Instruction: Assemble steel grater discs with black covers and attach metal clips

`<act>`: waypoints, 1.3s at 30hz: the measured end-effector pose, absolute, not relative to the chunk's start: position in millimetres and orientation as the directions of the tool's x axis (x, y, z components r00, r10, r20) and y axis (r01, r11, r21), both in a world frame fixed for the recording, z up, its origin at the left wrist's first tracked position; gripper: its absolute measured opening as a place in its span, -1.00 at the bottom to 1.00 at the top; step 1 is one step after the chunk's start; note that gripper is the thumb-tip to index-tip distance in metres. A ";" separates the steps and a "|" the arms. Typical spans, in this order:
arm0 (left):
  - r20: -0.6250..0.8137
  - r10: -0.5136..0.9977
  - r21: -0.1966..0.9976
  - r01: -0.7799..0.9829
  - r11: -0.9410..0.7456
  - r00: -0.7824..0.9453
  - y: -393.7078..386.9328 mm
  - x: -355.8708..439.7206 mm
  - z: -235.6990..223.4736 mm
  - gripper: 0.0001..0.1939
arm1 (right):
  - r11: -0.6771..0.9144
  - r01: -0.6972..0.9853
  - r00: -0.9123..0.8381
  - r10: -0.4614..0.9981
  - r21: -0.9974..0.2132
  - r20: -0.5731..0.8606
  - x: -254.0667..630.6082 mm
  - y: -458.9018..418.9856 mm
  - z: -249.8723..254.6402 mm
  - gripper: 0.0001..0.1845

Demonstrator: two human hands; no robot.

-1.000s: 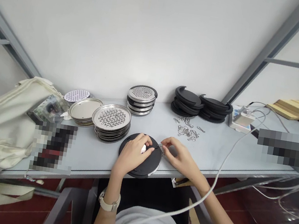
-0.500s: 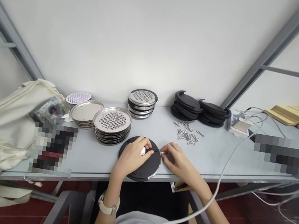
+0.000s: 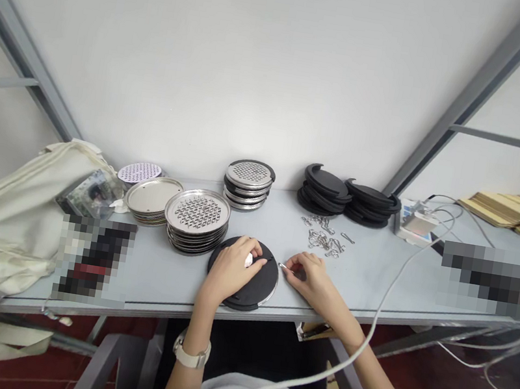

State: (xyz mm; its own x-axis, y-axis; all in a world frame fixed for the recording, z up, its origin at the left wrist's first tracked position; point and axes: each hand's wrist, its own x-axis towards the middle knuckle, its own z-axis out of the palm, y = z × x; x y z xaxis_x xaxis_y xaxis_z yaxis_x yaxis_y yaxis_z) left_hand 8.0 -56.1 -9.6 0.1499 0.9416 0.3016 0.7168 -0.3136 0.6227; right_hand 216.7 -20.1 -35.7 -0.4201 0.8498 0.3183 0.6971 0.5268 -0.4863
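A black round holder (image 3: 252, 290) lies flat near the table's front edge, with a silvery metal rim showing at its lower right. My left hand (image 3: 233, 268) rests over its left part, fingers curled and gripping it. A small white thing (image 3: 248, 260) shows between the thumb and fingers; I cannot make out what it is. Just right of the holder, my right hand (image 3: 309, 276) pinches a small metal clip (image 3: 284, 267), its tip pointing at the holder's edge with a slight gap. Beyond that hand lies a loose pile of metal clips (image 3: 326, 239).
Stacked metal grater discs (image 3: 198, 211) and plain metal discs (image 3: 154, 194) stand at left. Behind are assembled graters (image 3: 249, 176) and black holders (image 3: 326, 182). A white cable (image 3: 384, 299) crosses before my right arm. A cream bag (image 3: 16, 202) lies far left, cardboard pieces (image 3: 518, 212) far right.
My right hand has drawn slightly right with the clip, opening a gap from the holder's edge. My left hand stays on the holder. The view has shifted a little.
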 end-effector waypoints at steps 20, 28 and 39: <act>0.298 0.943 0.624 0.717 -0.311 0.149 -57.2 8.6 -10.5 -0.93 | 0.418 0.370 -0.340 0.892 -0.830 0.298 223.8 -13.6 -41.4 -0.78; 0.297 0.943 0.621 0.720 -0.310 0.151 -57.6 9.0 -9.6 -0.94 | 0.381 0.297 -0.315 0.905 -0.876 0.286 216.5 -13.2 -31.2 -0.74; 0.294 0.943 0.605 0.733 -0.311 0.157 -57.7 8.9 -9.1 -0.94 | 0.384 0.254 -0.345 0.894 -0.888 0.287 183.2 0.8 -40.1 -0.72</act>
State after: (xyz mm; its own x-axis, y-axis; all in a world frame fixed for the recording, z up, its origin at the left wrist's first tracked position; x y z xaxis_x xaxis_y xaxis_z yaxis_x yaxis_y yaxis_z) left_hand 8.9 -57.7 -9.1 0.1571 0.9429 0.2937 0.7328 -0.3107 0.6053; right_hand 183.2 0.8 -40.1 -0.3451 0.8935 0.2872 0.2543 0.3836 -0.8878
